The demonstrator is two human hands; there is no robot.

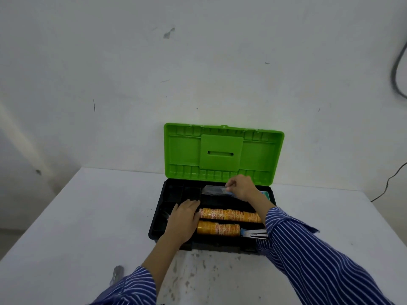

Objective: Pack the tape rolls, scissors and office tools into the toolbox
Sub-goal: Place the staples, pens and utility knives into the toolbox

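Note:
A black toolbox (156, 219) with a raised green lid (222, 154) stands on the white table. Inside lie two rows of orange tape rolls, a long one (231, 215) and a shorter one (218, 228) in front of it. White-handled scissors (254, 233) lie at the front right, partly under my right sleeve. My left hand (184, 219) rests flat at the left end of the tape rolls, fingers straight. My right hand (241, 187) pinches a clear plastic packet with dark contents (213, 190) over the back compartment.
The white table (88, 227) extends left and right of the toolbox, with dirty marks near its front edge. A small grey object (117, 271) lies at the front left by my left sleeve. A black cable (387, 183) hangs at the right wall.

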